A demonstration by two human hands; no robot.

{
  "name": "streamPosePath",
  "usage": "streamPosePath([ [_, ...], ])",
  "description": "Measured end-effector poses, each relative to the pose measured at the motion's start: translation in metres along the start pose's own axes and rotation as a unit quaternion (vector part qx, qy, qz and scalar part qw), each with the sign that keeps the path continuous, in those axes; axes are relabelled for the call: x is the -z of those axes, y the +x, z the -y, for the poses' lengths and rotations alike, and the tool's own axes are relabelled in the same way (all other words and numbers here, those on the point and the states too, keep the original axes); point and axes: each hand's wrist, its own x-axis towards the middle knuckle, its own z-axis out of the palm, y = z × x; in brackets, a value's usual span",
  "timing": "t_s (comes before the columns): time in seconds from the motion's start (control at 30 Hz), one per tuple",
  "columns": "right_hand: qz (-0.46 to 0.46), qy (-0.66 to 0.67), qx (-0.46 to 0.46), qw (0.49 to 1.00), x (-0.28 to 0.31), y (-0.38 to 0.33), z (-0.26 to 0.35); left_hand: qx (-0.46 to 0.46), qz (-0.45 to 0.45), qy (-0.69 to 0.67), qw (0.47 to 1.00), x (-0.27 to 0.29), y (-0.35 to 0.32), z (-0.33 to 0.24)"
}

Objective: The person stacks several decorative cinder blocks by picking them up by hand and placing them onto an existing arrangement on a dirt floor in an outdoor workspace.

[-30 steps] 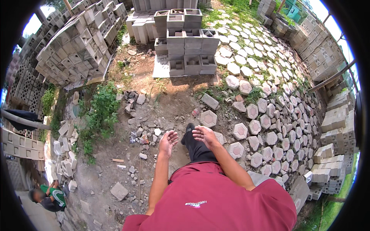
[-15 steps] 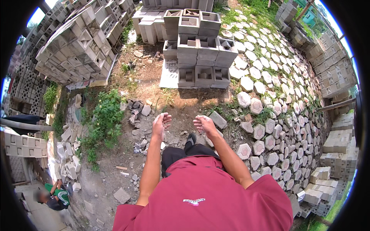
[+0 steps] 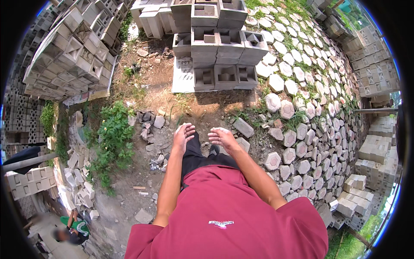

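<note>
Closer now than a second ago, the stack of hollow blocks (image 3: 222, 52) fills more of the upper view, and both arms have swung a little further forward as the person walks toward it. The left hand (image 3: 183, 134) is empty, fingers loosely spread and pointing ahead; the right hand (image 3: 222, 137) is likewise empty, palm turned partly up, fingers relaxed and apart. Neither touches anything.

The stack stands straight ahead on bare dirt, well apart from the hands, with a flat slab (image 3: 183, 75) leaning at its left foot. A loose brick (image 3: 243, 127) lies on the ground just right of the right hand in the view, and rubble (image 3: 151, 123) sits to the left beside weeds (image 3: 114, 136). Hexagonal pavers (image 3: 302, 108) cover the ground on the right; another block pile (image 3: 71, 52) rises at the left.

My reading is that this is the approach step, with nothing yet picked up. The next move would call for more steps over uneven ground, minding the loose brick, then a two-handed grip on a top block, which looks heavy and rough-edged.
</note>
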Motion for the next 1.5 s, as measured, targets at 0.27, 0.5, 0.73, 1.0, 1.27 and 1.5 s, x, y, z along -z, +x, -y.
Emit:
streamPosePath([
  [0.27,-0.103,0.022,0.010,0.994,-0.022,0.104,0.026,0.098,-0.002,0.007,0.995,0.022,0.122,-0.023],
  [0.5,-0.171,-0.197,0.102,0.960,0.003,0.273,0.011,0.146,0.022,0.136,0.980,0.044,0.288,-0.011],
  [0.73,-0.133,-0.608,0.133,0.772,0.075,0.510,-0.037,0.048,-0.010,0.299,0.953,0.122,0.517,0.070],
  [1.0,-0.162,-0.793,0.262,0.525,0.166,0.674,-0.043,-0.177,0.007,0.633,0.754,0.090,0.661,0.139],
  [1.27,-0.063,-0.818,0.228,0.525,0.189,0.716,-0.038,-0.107,0.072,0.771,0.623,0.061,0.696,0.141],
  [1.5,-0.057,-0.791,0.196,0.577,0.189,0.739,-0.038,-0.054,0.059,0.757,0.649,0.049,0.689,0.152],
])
